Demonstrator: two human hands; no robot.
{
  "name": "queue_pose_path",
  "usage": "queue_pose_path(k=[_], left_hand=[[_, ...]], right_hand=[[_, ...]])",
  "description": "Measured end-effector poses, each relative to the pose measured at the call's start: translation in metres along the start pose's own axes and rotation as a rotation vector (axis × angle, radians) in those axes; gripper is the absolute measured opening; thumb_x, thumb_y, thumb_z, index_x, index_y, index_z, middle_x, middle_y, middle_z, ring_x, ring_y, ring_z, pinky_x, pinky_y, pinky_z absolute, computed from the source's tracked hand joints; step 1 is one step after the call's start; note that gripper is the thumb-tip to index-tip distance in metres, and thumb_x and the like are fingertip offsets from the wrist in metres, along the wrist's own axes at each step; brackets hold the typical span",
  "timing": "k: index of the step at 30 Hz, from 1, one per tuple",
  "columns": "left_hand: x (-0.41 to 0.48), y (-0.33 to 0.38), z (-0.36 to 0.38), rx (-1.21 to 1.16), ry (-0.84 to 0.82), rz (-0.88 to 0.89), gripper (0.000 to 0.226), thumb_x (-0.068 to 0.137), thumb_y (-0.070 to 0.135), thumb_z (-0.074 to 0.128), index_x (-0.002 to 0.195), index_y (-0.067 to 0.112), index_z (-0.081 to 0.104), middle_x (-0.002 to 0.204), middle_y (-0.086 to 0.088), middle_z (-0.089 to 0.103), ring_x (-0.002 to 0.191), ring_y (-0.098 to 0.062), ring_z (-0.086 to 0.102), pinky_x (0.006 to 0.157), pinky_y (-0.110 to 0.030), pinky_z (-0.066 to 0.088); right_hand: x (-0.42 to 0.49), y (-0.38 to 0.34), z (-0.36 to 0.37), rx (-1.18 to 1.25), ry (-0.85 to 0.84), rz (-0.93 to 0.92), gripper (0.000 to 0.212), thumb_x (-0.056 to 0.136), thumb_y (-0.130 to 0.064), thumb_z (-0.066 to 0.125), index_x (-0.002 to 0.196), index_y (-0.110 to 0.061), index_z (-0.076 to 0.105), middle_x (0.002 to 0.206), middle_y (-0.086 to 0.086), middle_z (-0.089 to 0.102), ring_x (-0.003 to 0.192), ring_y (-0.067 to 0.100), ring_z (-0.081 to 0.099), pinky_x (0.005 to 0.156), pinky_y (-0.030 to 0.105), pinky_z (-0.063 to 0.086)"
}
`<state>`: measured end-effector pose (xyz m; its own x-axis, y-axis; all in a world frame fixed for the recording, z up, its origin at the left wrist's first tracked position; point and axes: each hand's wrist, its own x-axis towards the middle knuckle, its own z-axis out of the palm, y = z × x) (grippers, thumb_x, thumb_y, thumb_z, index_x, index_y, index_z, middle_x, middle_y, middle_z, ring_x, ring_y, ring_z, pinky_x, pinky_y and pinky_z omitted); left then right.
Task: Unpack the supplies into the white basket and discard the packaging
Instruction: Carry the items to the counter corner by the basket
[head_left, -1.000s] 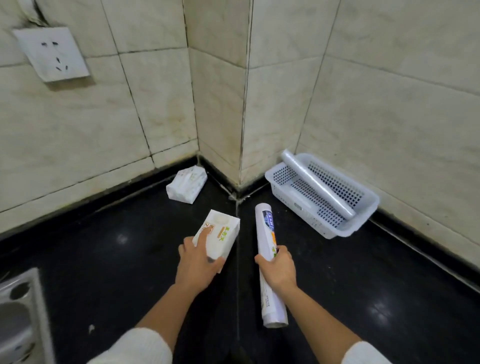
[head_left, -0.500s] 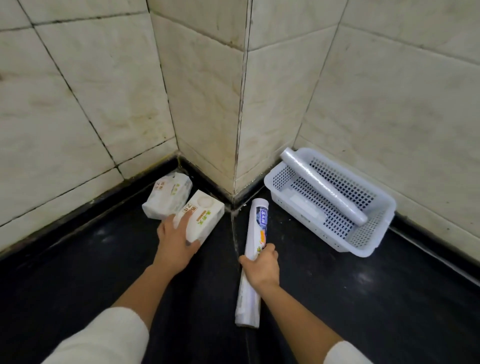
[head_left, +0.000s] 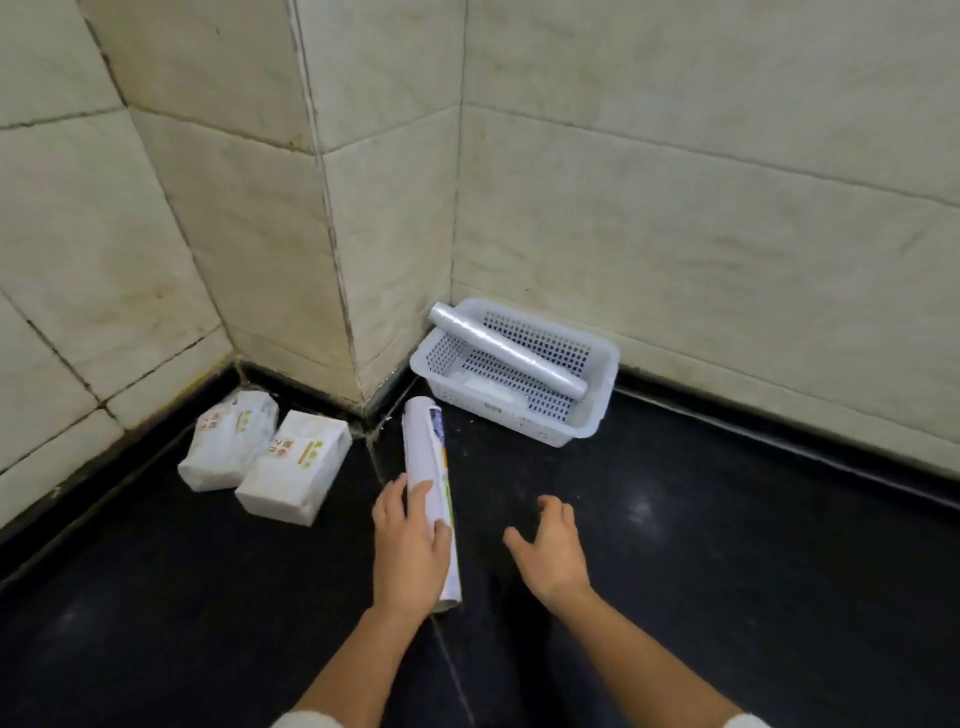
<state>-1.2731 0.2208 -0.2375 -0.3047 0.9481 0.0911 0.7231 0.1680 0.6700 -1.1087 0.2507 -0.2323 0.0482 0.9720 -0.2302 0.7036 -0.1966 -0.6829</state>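
A long white wrapped roll (head_left: 427, 457) with coloured print lies on the black floor, pointing at the wall corner. My left hand (head_left: 410, 545) is closed around its near half. My right hand (head_left: 550, 551) hovers to the right of the roll, fingers spread, holding nothing. The white basket (head_left: 602, 395) sits against the right wall with a clear plastic-film roll (head_left: 506, 349) lying across it, one end resting on the rim. Two white tissue packs (head_left: 260, 452) lie side by side at the left wall.
Tiled walls form a jutting corner (head_left: 337, 260) between the tissue packs and the basket. Black floor (head_left: 727, 545) stretches to the right of my hands and in front of the basket.
My left hand set the tissue pack down beside the other one and took hold of the wrapped roll. My right hand let go of the roll and moved right, opening.
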Motion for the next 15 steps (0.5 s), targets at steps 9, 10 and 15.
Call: queue_pose_path(k=[9,10,15], left_hand=[[-0.118,0.144,0.139,0.033,-0.534,0.331,0.046,0.095,0.026,0.048,0.14,0.02,0.039,0.156,-0.011,0.022,0.145,-0.025,0.009,0.119,-0.035,0.02],[-0.13,0.16,0.151,0.043,-0.572,0.361,0.046,0.095,0.026,0.048,0.14,0.02,0.039,0.156,-0.011,0.022,0.146,-0.025,0.009,0.119,-0.036,0.019],[-0.187,0.251,0.218,0.091,-0.67,0.506,0.048,0.095,0.028,0.046,0.141,0.019,0.037,0.154,-0.011,0.024,0.144,-0.026,0.012,0.118,-0.039,0.02]], right_hand=[[-0.098,0.169,-0.141,-0.112,0.228,0.277,0.061,0.088,-0.036,0.059,0.138,-0.01,0.035,0.134,0.005,0.04,0.121,0.023,0.047,0.097,0.036,0.044],[-0.109,0.187,-0.156,-0.117,0.244,0.311,0.061,0.088,-0.037,0.058,0.138,-0.011,0.035,0.134,0.005,0.039,0.122,0.024,0.046,0.098,0.038,0.044],[-0.154,0.284,-0.238,-0.121,0.319,0.43,0.057,0.087,-0.037,0.058,0.133,-0.01,0.037,0.131,0.007,0.041,0.121,0.026,0.045,0.098,0.041,0.044]])
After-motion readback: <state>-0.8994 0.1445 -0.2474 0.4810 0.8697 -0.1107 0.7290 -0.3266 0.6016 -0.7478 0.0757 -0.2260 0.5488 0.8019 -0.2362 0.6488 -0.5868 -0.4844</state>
